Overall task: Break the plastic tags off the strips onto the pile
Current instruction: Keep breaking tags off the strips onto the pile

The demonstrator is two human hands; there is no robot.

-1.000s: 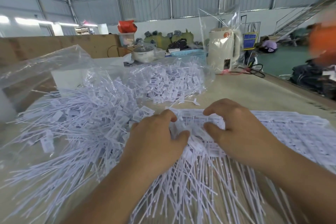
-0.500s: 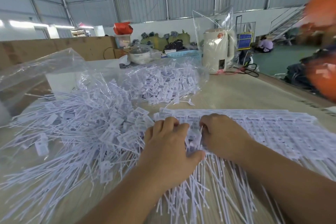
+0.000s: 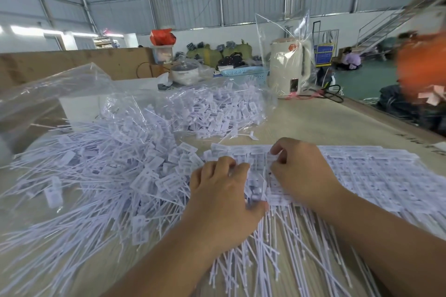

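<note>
My left hand (image 3: 224,202) and right hand (image 3: 301,171) met at the left end of the strips (image 3: 362,171), fingers curled and pinching tags there. The strips lay toward the counter (image 3: 321,125)'s right edge, bare wood beyond them. The pile (image 3: 108,171) of loose tags spread toward the left edge. A clear bag (image 3: 217,108) behind held more tags.

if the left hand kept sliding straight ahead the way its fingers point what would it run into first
Most likely the joined strips right under its fingertips: the left hand already grips their near left end, facing the right hand. Beyond that lies bare table, then the bagged tags, though depth is hard to judge.
</note>
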